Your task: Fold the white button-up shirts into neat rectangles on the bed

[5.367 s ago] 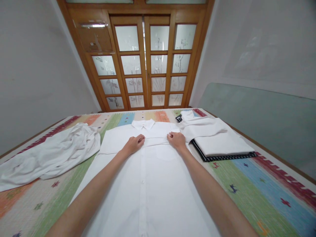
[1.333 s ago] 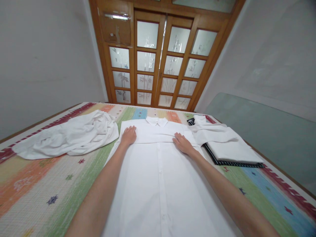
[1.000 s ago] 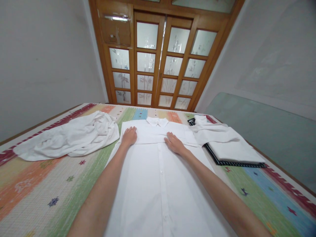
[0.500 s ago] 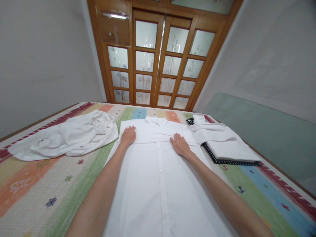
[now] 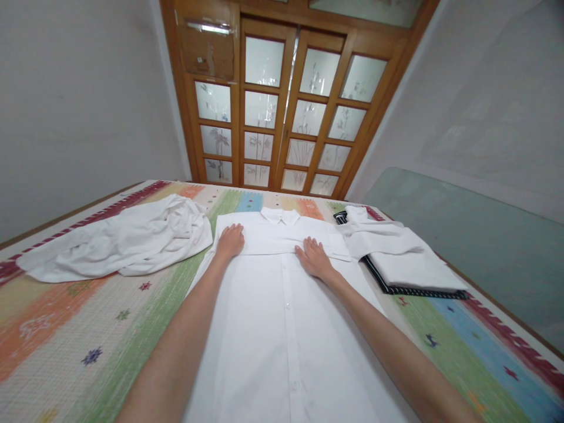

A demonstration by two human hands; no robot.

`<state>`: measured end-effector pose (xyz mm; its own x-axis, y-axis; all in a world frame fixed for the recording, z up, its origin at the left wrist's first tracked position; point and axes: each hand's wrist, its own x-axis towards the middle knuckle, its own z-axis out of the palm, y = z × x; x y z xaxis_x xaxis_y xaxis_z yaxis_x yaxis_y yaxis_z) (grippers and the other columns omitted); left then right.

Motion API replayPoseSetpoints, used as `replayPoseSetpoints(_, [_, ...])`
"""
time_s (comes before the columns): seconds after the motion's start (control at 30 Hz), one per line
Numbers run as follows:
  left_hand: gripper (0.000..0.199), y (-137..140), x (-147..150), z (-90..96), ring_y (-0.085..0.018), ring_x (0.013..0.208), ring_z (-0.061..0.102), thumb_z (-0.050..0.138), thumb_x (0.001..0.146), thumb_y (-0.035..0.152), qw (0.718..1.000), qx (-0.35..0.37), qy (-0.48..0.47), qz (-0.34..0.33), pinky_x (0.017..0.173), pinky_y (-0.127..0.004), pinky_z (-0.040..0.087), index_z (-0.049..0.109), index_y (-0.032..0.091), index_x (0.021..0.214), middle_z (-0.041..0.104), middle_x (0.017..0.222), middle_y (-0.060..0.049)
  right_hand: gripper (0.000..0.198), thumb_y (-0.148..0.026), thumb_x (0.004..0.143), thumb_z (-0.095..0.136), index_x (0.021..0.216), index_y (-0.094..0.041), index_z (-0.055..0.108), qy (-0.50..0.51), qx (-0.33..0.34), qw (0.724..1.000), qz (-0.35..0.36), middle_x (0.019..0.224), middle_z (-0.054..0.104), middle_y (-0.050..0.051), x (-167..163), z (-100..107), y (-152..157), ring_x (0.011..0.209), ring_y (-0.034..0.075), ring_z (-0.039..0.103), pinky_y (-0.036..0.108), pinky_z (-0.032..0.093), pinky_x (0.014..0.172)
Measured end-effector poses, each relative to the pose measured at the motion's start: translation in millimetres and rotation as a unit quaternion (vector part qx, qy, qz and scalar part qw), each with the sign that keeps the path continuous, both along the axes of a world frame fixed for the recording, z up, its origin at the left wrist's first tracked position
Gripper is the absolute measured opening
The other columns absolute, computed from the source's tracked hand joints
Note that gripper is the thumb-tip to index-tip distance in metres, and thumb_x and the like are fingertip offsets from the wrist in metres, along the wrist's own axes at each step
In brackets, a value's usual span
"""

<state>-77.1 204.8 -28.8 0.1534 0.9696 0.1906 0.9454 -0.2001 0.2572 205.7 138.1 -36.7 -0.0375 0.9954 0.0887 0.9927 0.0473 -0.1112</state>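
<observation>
A white button-up shirt (image 5: 259, 329) lies front up before me, its collar (image 5: 280, 216) at the far end and its button strip down the middle. A folded band of white cloth, seemingly a sleeve (image 5: 268, 244), crosses the chest below the collar. My left hand (image 5: 231, 241) rests on the left end of this band, fingers stretched forward on the cloth. Towards the right end lies my right hand (image 5: 314, 256), palm down with fingers slightly spread, touching the band. Neither hand visibly grips the fabric.
A crumpled white garment (image 5: 132, 241) lies to the left. On the right are folded white clothes (image 5: 409, 267) over a black patterned piece (image 5: 382, 282). A striped, colourful cover (image 5: 127, 341) lies beneath everything. Beyond stand wooden doors with glass panes (image 5: 282, 117); walls flank both sides.
My right hand has slid slightly left along the folded band. My left hand stays in place on the shirt, and the camera view has shifted a little.
</observation>
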Motion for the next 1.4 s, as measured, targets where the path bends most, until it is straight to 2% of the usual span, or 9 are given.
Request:
replayPoseSetpoints(0.2, [0.044, -3, 1, 2.4, -0.020, 0.139, 0.039, 0.031, 0.094, 0.013, 1.000, 0.018, 0.020, -0.001, 0.117, -0.036, 0.025, 0.052, 0.012, 0.132, 0.049, 0.146, -0.010, 0.073, -0.052, 0.100, 0.014, 0.148, -0.001, 0.032, 0.022, -0.009, 0.999, 0.048, 0.156, 0.027, 0.022, -36, 7, -2, 0.146, 0.031, 0.020, 0.046, 0.014, 0.117])
replayPoseSetpoints(0.37, [0.043, -4, 2, 2.8, -0.020, 0.138, 0.040, 0.031, 0.094, 0.013, 1.000, 0.017, 0.023, 0.005, 0.117, -0.034, 0.025, 0.053, 0.012, 0.131, 0.051, 0.144, -0.011, 0.072, -0.050, 0.101, 0.015, 0.148, 0.002, 0.031, 0.015, -0.015, 0.998, 0.065, 0.156, 0.025, 0.023, -58, 10, -9, 0.147, 0.030, 0.018, 0.043, 0.013, 0.118])
replayPoseSetpoints(0.53, [0.042, -4, 2, 3.7, -0.019, 0.137, 0.042, 0.031, 0.094, 0.013, 1.000, 0.019, 0.018, 0.006, 0.117, -0.034, 0.025, 0.054, 0.011, 0.129, 0.052, 0.143, -0.011, 0.067, -0.048, 0.101, 0.016, 0.147, -0.002, 0.035, 0.004, -0.004, 0.997, 0.079, 0.155, 0.028, 0.022, -69, 13, -13, 0.146, 0.030, 0.021, 0.045, 0.017, 0.117])
replayPoseSetpoints(0.73, [0.042, -5, 2, 4.9, -0.020, 0.136, 0.043, 0.032, 0.093, 0.012, 1.000, 0.019, 0.012, 0.006, 0.116, -0.034, 0.026, 0.055, 0.010, 0.129, 0.054, 0.141, -0.013, 0.068, -0.047, 0.102, 0.017, 0.144, 0.002, 0.038, -0.002, 0.018, 0.995, 0.101, 0.153, 0.030, 0.026, -78, 10, -11, 0.145, 0.032, 0.024, 0.046, 0.019, 0.116])
replayPoseSetpoints(0.93, [0.042, -4, 1, 3.5, -0.020, 0.134, 0.045, 0.033, 0.093, 0.013, 1.000, 0.029, 0.009, 0.003, 0.115, -0.035, 0.027, 0.055, 0.013, 0.128, 0.055, 0.140, -0.011, 0.069, -0.049, 0.101, 0.017, 0.144, 0.002, 0.038, 0.011, 0.024, 0.993, 0.116, 0.153, 0.031, 0.025, -90, 6, -10, 0.145, 0.030, 0.023, 0.044, 0.018, 0.116])
replayPoseSetpoints(1.17, [0.042, -3, 1, 2.5, -0.020, 0.134, 0.045, 0.032, 0.093, 0.013, 1.000, 0.026, 0.008, 0.004, 0.115, -0.035, 0.027, 0.055, 0.012, 0.128, 0.055, 0.140, -0.012, 0.073, -0.051, 0.101, 0.015, 0.146, 0.003, 0.035, 0.024, 0.020, 0.991, 0.128, 0.155, 0.029, 0.023, -77, 6, -27, 0.146, 0.028, 0.021, 0.042, 0.018, 0.117])
replayPoseSetpoints(1.4, [0.044, -4, 2, 3.6, -0.020, 0.138, 0.040, 0.031, 0.094, 0.013, 1.000, 0.014, 0.004, 0.009, 0.117, -0.034, 0.024, 0.054, 0.011, 0.131, 0.051, 0.144, -0.011, 0.070, -0.050, 0.101, 0.014, 0.145, -0.002, 0.038, -0.007, 0.018, 0.996, 0.093, 0.152, 0.037, 0.021, -52, 11, -40, 0.142, 0.026, 0.032, 0.041, 0.021, 0.116])
